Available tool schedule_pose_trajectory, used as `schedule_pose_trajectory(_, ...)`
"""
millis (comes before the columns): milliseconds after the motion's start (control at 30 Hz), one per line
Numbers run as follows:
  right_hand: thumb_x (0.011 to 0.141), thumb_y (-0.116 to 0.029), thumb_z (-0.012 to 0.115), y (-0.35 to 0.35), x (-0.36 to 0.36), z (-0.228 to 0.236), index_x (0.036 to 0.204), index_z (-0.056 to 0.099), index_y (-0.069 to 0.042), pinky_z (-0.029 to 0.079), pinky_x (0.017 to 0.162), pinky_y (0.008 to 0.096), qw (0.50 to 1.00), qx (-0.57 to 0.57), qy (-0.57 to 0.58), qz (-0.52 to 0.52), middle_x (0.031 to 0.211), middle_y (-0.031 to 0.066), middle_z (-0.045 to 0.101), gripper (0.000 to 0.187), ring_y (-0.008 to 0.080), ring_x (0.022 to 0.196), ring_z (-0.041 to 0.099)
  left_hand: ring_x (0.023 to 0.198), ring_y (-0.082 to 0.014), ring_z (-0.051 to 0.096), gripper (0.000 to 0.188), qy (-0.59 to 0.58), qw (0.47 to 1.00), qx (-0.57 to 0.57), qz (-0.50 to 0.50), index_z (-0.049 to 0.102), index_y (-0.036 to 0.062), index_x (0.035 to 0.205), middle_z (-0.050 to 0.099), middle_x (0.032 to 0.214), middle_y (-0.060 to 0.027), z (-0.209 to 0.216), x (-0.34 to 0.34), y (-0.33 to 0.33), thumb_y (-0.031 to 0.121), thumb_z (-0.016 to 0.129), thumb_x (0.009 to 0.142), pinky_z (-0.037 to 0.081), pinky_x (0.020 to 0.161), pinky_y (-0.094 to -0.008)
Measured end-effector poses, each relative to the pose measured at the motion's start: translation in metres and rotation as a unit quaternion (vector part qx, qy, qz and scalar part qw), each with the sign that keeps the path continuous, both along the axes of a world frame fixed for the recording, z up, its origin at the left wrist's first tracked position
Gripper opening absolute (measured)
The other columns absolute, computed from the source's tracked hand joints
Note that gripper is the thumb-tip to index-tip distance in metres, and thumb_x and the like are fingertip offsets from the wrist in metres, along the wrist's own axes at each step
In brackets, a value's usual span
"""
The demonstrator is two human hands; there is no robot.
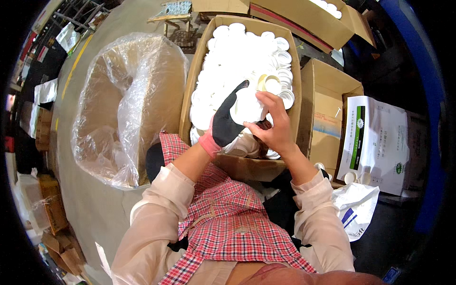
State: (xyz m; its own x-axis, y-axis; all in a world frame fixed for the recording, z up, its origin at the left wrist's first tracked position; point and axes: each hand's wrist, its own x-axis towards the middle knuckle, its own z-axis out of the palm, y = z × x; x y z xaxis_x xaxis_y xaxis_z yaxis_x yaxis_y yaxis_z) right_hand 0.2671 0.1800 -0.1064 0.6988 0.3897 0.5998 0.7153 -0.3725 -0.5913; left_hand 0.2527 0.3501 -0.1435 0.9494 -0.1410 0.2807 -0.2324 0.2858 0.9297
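Observation:
My left hand (224,124), in a black glove with a pink cuff, curls around a white plastic cap (249,110), its thumb stretched up along one side. My bare right hand (278,127) grips the same white piece from the right, thumb and fingers bent toward it. Glare washes out the piece's outline. Both hands are over the near part of a cardboard box (254,169) heaped with white round plastic caps (283,58). Just beyond my right fingertips lies a cream-tinted cap (272,85). Below the hands, a brownish, shiny patch is partly hidden.
Left of the box stands a carton lined with clear plastic (135,109). To the right are an open cardboard box (327,90), a white printed carton (380,142) and a white bag (356,204). Another long carton (299,23) lies behind. A checked apron (237,223) covers my lap.

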Motion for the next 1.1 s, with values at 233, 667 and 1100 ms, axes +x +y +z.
schedule_pose_trajectory(233, 0.061, -0.011, 0.085, 0.009, -0.005, 0.005, 0.127, 0.053, -0.006, 0.046, 0.091, 0.0412, 1.000, -0.011, -0.013, -0.010, 0.122, 0.0152, 0.053, 0.073, 0.0342, 0.108, 0.053, 0.125, -0.0205, 0.048, 0.046, 0.123, 0.955, -0.257, -0.075, 0.034, -0.0026, 0.143, 0.047, 0.139, -0.0128, -0.002, -0.001, 0.001, 0.007, 0.045, 0.099, 0.040, 0.106, -0.0352)
schedule_pose_trajectory(667, 0.062, -0.010, 0.083, 0.007, -0.008, 0.007, 0.128, 0.053, -0.007, 0.044, 0.095, 0.0424, 0.999, -0.031, -0.023, -0.010, 0.127, 0.0145, 0.050, 0.073, 0.0340, 0.113, 0.050, 0.128, -0.0207, 0.045, 0.058, 0.041, 0.998, -0.056, -0.006, 0.033, -0.0015, 0.145, 0.044, 0.143, -0.0121, 0.003, -0.004, 0.003, 0.004, 0.057, 0.092, 0.037, 0.108, -0.0337)
schedule_pose_trajectory(1100, 0.063, -0.016, 0.080, 0.004, -0.004, 0.002, 0.132, 0.049, -0.005, 0.037, 0.105, 0.0385, 0.984, 0.105, 0.141, 0.035, 0.139, 0.0141, 0.042, 0.077, 0.0291, 0.125, 0.045, 0.119, -0.0154, 0.049, 0.077, 0.046, 0.997, 0.041, -0.038, 0.037, 0.0031, 0.145, 0.053, 0.134, -0.0101, 0.030, -0.009, 0.010, 0.022, 0.075, 0.081, 0.040, 0.103, -0.0315)
